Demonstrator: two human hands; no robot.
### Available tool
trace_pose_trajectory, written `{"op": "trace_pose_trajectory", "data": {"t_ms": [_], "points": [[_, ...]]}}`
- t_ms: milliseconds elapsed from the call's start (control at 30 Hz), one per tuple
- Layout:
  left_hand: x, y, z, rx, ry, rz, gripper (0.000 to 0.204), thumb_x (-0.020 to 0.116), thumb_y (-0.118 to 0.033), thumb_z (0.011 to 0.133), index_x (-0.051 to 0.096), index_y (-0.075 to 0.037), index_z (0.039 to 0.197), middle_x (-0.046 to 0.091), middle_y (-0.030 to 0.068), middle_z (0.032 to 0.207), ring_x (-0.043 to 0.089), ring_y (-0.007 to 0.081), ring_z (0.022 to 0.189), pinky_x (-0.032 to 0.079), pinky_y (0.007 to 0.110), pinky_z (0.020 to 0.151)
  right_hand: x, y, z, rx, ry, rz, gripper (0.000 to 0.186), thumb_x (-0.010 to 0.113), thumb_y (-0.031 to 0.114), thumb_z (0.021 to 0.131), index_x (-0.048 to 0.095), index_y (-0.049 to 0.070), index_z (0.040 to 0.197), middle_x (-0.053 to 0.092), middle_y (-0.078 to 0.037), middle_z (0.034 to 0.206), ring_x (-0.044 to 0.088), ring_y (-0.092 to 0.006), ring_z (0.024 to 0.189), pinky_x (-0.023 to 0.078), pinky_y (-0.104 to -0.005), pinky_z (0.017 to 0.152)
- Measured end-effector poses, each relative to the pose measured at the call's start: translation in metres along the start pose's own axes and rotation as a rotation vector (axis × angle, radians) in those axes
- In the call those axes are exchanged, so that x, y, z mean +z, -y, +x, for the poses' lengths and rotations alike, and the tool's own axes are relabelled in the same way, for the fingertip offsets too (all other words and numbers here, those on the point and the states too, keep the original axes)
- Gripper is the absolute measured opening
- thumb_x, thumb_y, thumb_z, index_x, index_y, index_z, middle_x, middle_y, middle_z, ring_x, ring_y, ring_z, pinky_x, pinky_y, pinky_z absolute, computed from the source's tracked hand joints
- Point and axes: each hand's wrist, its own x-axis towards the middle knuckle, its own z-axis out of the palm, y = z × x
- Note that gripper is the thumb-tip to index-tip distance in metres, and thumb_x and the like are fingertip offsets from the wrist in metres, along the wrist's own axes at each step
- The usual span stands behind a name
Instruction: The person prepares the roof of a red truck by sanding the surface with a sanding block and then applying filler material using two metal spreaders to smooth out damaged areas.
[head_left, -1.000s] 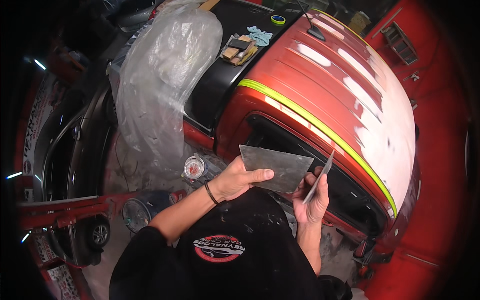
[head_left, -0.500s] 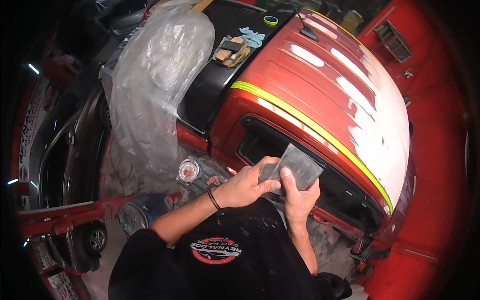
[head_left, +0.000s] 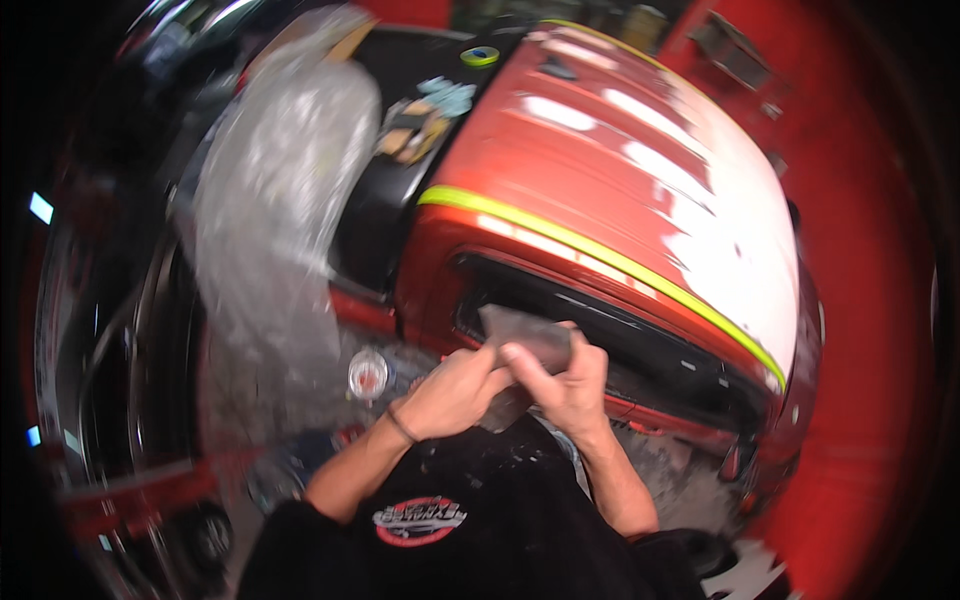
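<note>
My left hand point(head_left: 455, 388) is closed on a grey flat metal spreader plate point(head_left: 508, 410), mostly hidden behind the hands. My right hand point(head_left: 572, 378) grips a second grey spreader plate point(head_left: 522, 325), its thumb across the plate's face. The hands are close together, blurred by motion, in front of the side window point(head_left: 630, 340) of a red vehicle's cab. An open can point(head_left: 368, 373) with pale contents stands beyond my left hand.
The cab roof point(head_left: 530, 150) has white patches and yellow tape point(head_left: 520, 224). Clear plastic sheeting point(head_left: 270, 190) drapes at left. A tape roll point(head_left: 480, 56), blue cloth point(head_left: 448, 95) and blocks point(head_left: 412, 130) lie on the black cover. A dark car stands at far left.
The two plates, apart a second ago, have come together and turned, and the hands have drawn closer and shifted slightly left. The whole view has tilted and shifted left.
</note>
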Motion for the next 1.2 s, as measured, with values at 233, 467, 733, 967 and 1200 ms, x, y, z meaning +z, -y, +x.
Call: {"op": "trace_pose_trajectory", "data": {"t_ms": [233,467,733,967,1200], "points": [[0.014,0.0,0.001,-0.006,-0.204,-0.082,0.036,0.061,-0.027,0.114,0.054,0.0,0.137,0.074,0.0198,0.121,0.075,0.0341,0.113,0.058,0.042,0.094,0.01,-0.03,0.003,0.129,-0.072,0.4,0.039,0.085,0.026,0.095,0.073,0.002,0.124,0.082,-0.013,0.102,0.078,-0.017,0.095,0.061,-0.0356,0.087],[0.027,-0.003,-0.004,-0.185,-0.028,-1.025,0.05,0.072,-0.036,0.108,0.051,-0.011,0.146,0.06,0.0081,0.146,0.057,0.0242,0.141,0.043,0.049,0.122,0.006,-0.039,-0.017,0.166,-0.022,0.796,0.05,0.086,0.025,0.098,0.066,0.0,0.136,0.074,-0.006,0.122,0.068,-0.0135,0.112,0.055,-0.0336,0.102],[0.023,0.041,-0.004,-0.219,-0.025,-0.964,0.068,0.09,-0.024,0.094,0.055,0.004,0.145,0.069,0.0155,0.137,0.067,0.0272,0.13,0.051,0.048,0.116,0.0,-0.036,-0.031,0.288,0.054,1.384,0.057,0.081,0.025,0.102,0.054,0.001,0.145,0.067,-0.007,0.123,0.067,-0.0168,0.116,0.056,-0.0354,0.101],[0.024,-0.008,0.002,-0.031,-0.329,-0.72,0.044,0.078,-0.016,0.103,0.062,0.002,0.141,0.072,0.0119,0.132,0.068,0.0238,0.12,0.053,0.042,0.11,-0.012,-0.059,-0.027,0.321,-0.315,1.243,0.044,0.077,0.022,0.105,0.06,0.002,0.141,0.071,-0.007,0.126,0.07,-0.0148,0.116,0.058,-0.0355,0.101],[0.043,-0.011,0.01,-0.016,-0.173,-0.367,0.037,0.074,-0.022,0.108,0.067,0.005,0.133,0.075,0.0093,0.125,0.069,0.0176,0.111,0.053,0.034,0.101,0.001,-0.063,-0.021,0.339,-0.454,0.681,0.048,0.076,0.035,0.106,0.065,-0.002,0.134,0.074,-0.008,0.124,0.068,-0.014,0.113,0.055,-0.0329,0.099]]}}
